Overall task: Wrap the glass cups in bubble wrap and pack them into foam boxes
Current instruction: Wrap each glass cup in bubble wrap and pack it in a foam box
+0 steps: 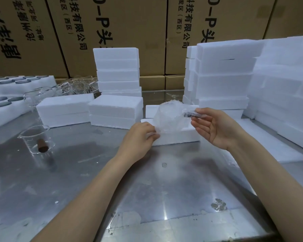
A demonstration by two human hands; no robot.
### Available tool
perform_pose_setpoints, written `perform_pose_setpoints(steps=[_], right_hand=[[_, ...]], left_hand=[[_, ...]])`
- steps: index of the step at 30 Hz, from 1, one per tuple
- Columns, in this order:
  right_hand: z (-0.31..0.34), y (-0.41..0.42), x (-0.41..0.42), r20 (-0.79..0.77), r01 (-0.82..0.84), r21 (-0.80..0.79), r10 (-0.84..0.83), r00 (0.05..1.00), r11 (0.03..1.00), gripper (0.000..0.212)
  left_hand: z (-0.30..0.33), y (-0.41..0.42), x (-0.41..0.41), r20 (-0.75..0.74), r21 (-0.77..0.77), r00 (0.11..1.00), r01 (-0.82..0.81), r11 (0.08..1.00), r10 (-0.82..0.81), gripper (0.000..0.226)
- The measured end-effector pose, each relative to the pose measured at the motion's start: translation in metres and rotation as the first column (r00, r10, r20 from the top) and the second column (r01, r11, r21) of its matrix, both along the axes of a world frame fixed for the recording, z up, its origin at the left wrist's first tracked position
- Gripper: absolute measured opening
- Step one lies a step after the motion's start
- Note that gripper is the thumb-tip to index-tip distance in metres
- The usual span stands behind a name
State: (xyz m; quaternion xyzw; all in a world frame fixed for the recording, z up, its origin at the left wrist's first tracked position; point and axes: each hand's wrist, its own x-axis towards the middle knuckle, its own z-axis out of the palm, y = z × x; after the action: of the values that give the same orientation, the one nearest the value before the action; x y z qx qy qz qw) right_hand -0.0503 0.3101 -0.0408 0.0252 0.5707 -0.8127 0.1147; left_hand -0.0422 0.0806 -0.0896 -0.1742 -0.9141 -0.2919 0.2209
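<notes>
A glass cup wrapped in bubble wrap [170, 116] is held over an open foam box [175, 137] at the middle of the metal table. My left hand [140, 135] pinches the lower left edge of the wrap. My right hand [215, 126] pinches the cup's dark handle [191, 113], which sticks out of the wrap to the right. An unwrapped glass cup with a brown handle [37, 138] stands on the table at the left.
Closed foam boxes [115, 110] lie behind the open one, with taller stacks [117, 70] at the back and at the right [234, 75]. Foam trays with round lids [5, 100] and loose glassware [73, 86] sit at the left. Cardboard cartons [129, 23] wall the back.
</notes>
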Motion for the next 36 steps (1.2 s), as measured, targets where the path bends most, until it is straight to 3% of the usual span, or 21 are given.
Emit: perform_pose_setpoints(steps=[3, 8, 15, 25, 29, 33, 36], right_hand=[[0.003, -0.003, -0.005, -0.030, 0.030, 0.002, -0.030, 0.999, 1.000, 0.016], [0.009, -0.013, -0.017, -0.005, 0.013, 0.117, -0.012, 1.000, 0.993, 0.021], [0.018, -0.030, -0.033, 0.101, -0.061, 0.332, 0.029, 0.995, 0.941, 0.013], [0.019, -0.031, -0.043, 0.167, -0.129, 0.519, 0.048, 0.985, 0.845, 0.006], [0.020, -0.041, -0.044, 0.094, -0.080, 0.677, 0.022, 0.995, 0.732, 0.008], [0.019, -0.052, -0.046, 0.048, -0.069, 0.867, 0.057, 0.997, 0.494, 0.020], [0.015, -0.055, -0.050, -0.003, -0.019, 0.914, 0.055, 0.998, 0.404, 0.024]], left_hand=[[0.000, -0.001, 0.001, 0.032, 0.170, 0.999, 0.023, 0.985, -0.028, 0.010], [0.002, -0.003, -0.001, 0.050, 0.322, 0.999, -0.029, 0.946, 0.014, 0.040], [0.005, -0.006, 0.002, 0.084, 0.328, 0.996, 0.010, 0.945, -0.040, 0.067], [0.003, -0.007, 0.003, 0.006, 0.221, 1.000, 0.014, 0.975, -0.016, 0.071], [-0.001, -0.009, 0.000, 0.044, 0.113, 0.996, 0.077, 0.991, -0.082, 0.056], [-0.004, -0.010, -0.003, 0.078, -0.002, 0.993, 0.090, 0.996, -0.090, 0.055], [-0.004, -0.010, -0.004, 0.085, -0.013, 0.992, 0.093, 0.996, -0.092, 0.056]])
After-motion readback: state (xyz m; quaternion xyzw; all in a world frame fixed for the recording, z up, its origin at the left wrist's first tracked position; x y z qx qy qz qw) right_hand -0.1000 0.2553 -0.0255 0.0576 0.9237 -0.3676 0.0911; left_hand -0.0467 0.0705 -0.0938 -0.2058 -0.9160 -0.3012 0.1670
